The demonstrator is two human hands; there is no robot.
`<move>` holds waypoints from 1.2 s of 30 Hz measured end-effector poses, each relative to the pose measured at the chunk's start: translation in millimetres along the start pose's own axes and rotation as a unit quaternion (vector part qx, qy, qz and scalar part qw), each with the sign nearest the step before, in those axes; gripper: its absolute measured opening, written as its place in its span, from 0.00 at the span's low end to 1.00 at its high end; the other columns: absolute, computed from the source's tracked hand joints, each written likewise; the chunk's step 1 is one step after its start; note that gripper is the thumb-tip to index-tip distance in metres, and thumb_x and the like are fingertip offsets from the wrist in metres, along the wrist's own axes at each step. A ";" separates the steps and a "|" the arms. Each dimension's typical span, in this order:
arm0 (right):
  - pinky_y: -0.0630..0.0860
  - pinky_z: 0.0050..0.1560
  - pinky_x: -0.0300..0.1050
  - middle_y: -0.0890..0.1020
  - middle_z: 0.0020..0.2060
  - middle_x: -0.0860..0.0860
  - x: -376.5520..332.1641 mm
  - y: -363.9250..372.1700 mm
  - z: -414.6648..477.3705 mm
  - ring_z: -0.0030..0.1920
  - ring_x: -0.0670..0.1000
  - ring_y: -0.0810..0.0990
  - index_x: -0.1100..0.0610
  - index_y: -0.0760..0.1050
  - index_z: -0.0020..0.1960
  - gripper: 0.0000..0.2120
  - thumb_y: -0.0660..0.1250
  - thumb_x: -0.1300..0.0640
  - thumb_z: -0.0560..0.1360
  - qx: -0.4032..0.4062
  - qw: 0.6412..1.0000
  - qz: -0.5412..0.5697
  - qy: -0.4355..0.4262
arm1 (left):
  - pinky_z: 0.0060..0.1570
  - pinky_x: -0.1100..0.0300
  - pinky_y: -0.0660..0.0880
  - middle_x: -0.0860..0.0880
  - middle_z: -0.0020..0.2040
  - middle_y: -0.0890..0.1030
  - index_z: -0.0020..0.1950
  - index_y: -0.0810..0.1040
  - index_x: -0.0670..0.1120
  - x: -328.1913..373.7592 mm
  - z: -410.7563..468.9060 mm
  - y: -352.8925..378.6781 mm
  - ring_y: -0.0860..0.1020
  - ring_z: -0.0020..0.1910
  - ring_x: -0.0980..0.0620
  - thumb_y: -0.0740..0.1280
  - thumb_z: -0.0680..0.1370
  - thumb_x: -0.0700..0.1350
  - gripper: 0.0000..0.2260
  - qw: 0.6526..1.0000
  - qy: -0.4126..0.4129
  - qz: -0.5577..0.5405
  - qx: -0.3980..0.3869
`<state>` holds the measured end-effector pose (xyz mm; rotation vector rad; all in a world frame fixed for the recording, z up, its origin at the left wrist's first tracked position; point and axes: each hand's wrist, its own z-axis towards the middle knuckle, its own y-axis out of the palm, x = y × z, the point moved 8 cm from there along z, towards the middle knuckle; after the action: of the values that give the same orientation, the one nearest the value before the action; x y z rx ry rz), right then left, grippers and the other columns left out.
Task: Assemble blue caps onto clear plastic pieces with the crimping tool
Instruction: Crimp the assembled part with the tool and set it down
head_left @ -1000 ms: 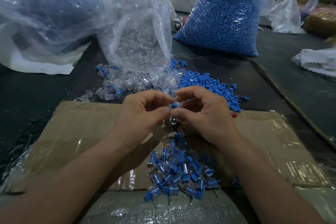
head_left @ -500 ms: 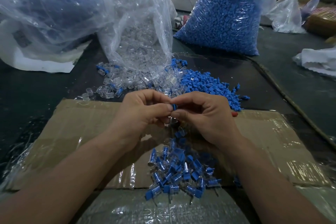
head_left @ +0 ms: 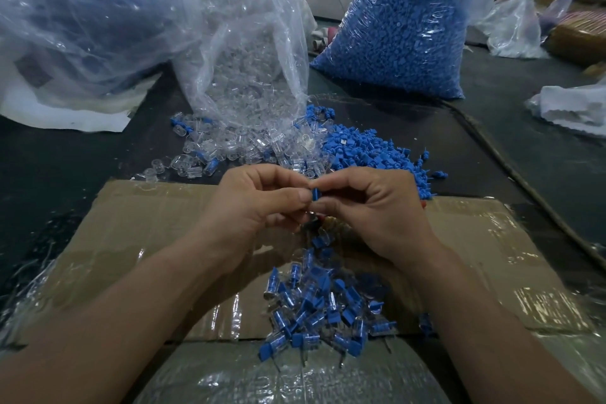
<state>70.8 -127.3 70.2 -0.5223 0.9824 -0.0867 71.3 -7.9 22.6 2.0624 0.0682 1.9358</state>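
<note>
Blue cap, barely showing a second ago, now stands exposed between left hand and right hand, both pinching it: seating judged under way.

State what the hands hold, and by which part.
Left hand and right hand pinch one blue cap by its opposite sides; the rest is hidden.

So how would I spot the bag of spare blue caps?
Look across the dark table to the big plastic bags at its far side. The bag of blue caps stands right of centre, behind the spilled blue pile. The middle bag beside it holds clear pieces and the left bag looks hazy; this one is packed solid with bright blue.
</note>
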 end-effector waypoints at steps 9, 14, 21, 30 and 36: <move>0.77 0.45 0.33 0.81 0.41 0.44 -1.5 0.6 -1.1 0.42 0.41 0.81 0.55 0.77 0.52 0.17 0.73 0.66 0.65 0.002 0.999 -0.034 -0.033 | 0.27 0.65 0.76 0.44 0.29 0.80 0.31 0.82 0.45 -5.4 0.9 0.4 0.78 0.26 0.53 0.71 0.58 0.37 0.05 0.999 -0.032 -0.011 0.000; 0.77 0.46 0.32 0.81 0.41 0.43 -5.0 2.7 -0.2 0.44 0.42 0.81 0.52 0.77 0.51 0.17 0.74 0.63 0.65 -0.017 0.997 -0.064 -0.034 | 0.29 0.65 0.76 0.45 0.30 0.80 0.31 0.82 0.45 -2.6 -0.4 0.2 0.78 0.27 0.53 0.71 0.59 0.37 0.04 1.000 -0.014 -0.004 -0.002; 0.70 0.46 0.25 0.76 0.44 0.35 36.6 -48.3 1.1 0.46 0.32 0.75 0.40 0.72 0.49 0.20 0.72 0.45 0.59 -0.019 0.973 -0.157 0.166 | 0.28 0.66 0.75 0.45 0.30 0.80 0.31 0.80 0.45 -1.5 2.7 -9.0 0.78 0.28 0.52 0.69 0.60 0.36 0.04 0.999 -0.001 -0.009 0.037; 0.66 0.50 0.41 0.66 0.49 0.37 68.3 -24.0 -22.0 0.53 0.43 0.66 0.42 0.65 0.66 0.39 0.77 0.42 0.58 -0.282 0.871 -0.305 0.264 | 0.28 0.66 0.76 0.44 0.31 0.80 0.34 0.79 0.42 -3.3 5.2 -12.3 0.78 0.28 0.52 0.69 0.62 0.36 0.04 0.999 0.011 -0.018 0.046; 0.69 0.45 0.42 0.69 0.45 0.39 61.7 -21.9 -16.0 0.46 0.42 0.69 0.44 0.71 0.59 0.28 0.73 0.41 0.61 -0.247 0.874 -0.347 0.235 | 0.30 0.65 0.77 0.45 0.31 0.80 0.32 0.80 0.45 -5.3 7.7 -15.0 0.79 0.30 0.52 0.68 0.62 0.36 0.04 0.998 0.021 -0.019 0.048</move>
<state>96.0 -171.1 25.7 -1.3659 1.2531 -0.6456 81.0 3.6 13.3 2.0643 0.2126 1.9897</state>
